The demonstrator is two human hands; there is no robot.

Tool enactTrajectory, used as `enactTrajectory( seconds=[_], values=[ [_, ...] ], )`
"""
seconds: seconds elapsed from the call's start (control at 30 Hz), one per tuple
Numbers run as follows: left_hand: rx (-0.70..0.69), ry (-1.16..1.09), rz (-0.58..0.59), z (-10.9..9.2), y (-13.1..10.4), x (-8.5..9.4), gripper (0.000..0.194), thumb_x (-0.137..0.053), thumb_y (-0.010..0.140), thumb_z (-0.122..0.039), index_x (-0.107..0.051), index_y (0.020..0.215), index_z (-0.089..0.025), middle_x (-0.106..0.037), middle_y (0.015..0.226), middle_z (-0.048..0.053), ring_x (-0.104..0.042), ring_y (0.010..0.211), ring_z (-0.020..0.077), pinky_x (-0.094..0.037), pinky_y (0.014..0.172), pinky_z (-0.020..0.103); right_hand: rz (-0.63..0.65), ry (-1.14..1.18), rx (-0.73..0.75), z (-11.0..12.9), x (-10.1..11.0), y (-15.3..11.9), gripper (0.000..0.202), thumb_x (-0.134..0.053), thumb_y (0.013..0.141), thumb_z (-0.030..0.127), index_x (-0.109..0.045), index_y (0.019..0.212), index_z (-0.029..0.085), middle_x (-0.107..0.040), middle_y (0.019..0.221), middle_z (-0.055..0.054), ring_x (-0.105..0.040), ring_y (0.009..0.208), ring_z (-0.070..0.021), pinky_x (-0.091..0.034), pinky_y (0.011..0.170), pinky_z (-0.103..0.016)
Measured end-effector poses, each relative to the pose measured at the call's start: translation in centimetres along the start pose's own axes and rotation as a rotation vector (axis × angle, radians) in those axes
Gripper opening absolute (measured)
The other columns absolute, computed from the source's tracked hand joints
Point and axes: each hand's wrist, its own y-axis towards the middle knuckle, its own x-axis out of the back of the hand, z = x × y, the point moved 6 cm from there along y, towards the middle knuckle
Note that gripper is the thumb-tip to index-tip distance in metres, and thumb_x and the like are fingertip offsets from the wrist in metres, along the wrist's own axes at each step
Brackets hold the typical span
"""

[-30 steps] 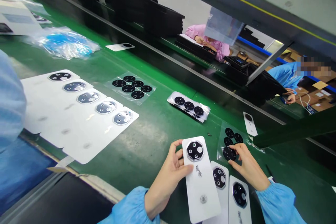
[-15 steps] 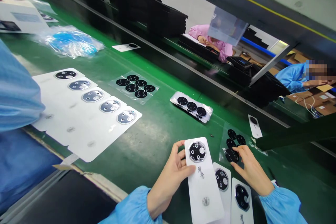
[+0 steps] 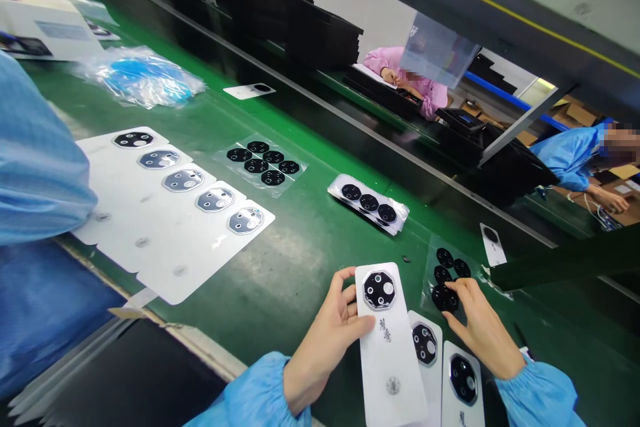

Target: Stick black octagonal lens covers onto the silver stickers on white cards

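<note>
My left hand (image 3: 335, 337) grips the upper left edge of a white phone back panel (image 3: 393, 360), thumb on its face. The panel bears a black octagonal camera plate (image 3: 379, 290), dark lettering and a round mark. My right hand (image 3: 483, 327) pinches a black octagonal camera sticker (image 3: 444, 298) between thumb and fingers, over a clear sheet (image 3: 429, 260) with several more. Two further white panels, a nearer one (image 3: 463, 387) and one partly covered (image 3: 426, 345), lie to the right of the held panel.
Overlapping white panels (image 3: 175, 233) lie left on the green bench. Behind them are a clear sheet of black stickers (image 3: 265, 163), a stack of sticker strips (image 3: 367, 203) and a plastic bag with blue contents (image 3: 145, 77). A blue sleeve (image 3: 40, 160) reaches in at left. Co-workers sit across the bench.
The view has shifted slightly, so the bench items sit a little further right. Both hands keep nearly the same pose. The co-worker in blue at far right has lowered a hand.
</note>
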Motion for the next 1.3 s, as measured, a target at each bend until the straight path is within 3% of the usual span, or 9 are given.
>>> enactTrajectory(
  seconds=[0.43,0.6,0.7,0.8,1.0,1.3],
  values=[
    [0.019,0.022,0.009,-0.6,0.0,-0.5,0.060,-0.067,0.071,-0.015,-0.028,0.116,-0.024,-0.060,0.114,0.009,-0.064,0.089,0.0205,-0.050,0.076,0.033,0.054,0.218,-0.136,-0.1,0.6,0.0,0.030,-0.050,0.083,0.026,-0.042,0.111,0.025,-0.049,0.114,-0.006,-0.060,0.098,-0.0205,-0.054,0.086,-0.038],
    [0.048,0.057,0.040,-0.5,0.0,-0.8,0.057,-0.065,0.073,-0.019,-0.030,0.117,-0.023,-0.062,0.109,0.008,-0.064,0.088,0.0206,-0.049,0.073,0.031,-0.010,0.264,-0.198,0.2,3.4,0.5,0.026,-0.054,0.082,0.032,-0.047,0.107,0.025,-0.050,0.108,-0.005,-0.059,0.093,-0.0202,-0.056,0.070,-0.031],
    [0.079,0.085,0.057,-0.2,0.0,-1.0,0.053,-0.064,0.074,-0.024,-0.033,0.118,-0.022,-0.063,0.106,0.007,-0.063,0.086,0.0198,-0.047,0.071,0.030,-0.029,0.268,-0.213,1.7,5.5,0.6,0.029,-0.055,0.083,0.035,-0.048,0.109,0.025,-0.050,0.100,-0.004,-0.058,0.078,-0.0174,-0.054,0.063,-0.030],
    [0.098,0.123,0.067,0.1,0.0,-1.4,0.051,-0.061,0.076,-0.027,-0.035,0.119,-0.022,-0.064,0.105,0.007,-0.063,0.084,0.0193,-0.046,0.071,0.030,-0.035,0.297,-0.167,4.6,6.9,0.6,0.031,-0.055,0.084,0.032,-0.046,0.112,0.025,-0.050,0.099,-0.004,-0.054,0.066,-0.0137,-0.053,0.067,-0.033],
    [0.063,0.177,0.122,0.7,0.2,-2.3,0.048,-0.059,0.078,-0.029,-0.039,0.121,-0.022,-0.063,0.103,0.006,-0.061,0.083,0.0185,-0.045,0.070,0.028,0.034,0.350,0.009,10.6,5.9,0.8,0.031,-0.053,0.085,0.022,-0.043,0.114,0.024,-0.049,0.101,-0.005,-0.054,0.078,-0.0174,-0.051,0.065,-0.030],
    [0.043,0.169,0.163,1.1,0.2,-2.9,0.046,-0.057,0.081,-0.029,-0.037,0.121,-0.021,-0.062,0.104,0.007,-0.061,0.081,0.0175,-0.046,0.067,0.026,0.038,0.364,0.048,11.7,4.9,1.3,0.032,-0.053,0.084,0.018,-0.042,0.114,0.023,-0.047,0.100,-0.006,-0.053,0.087,-0.0202,-0.050,0.071,-0.034]
  ],
)
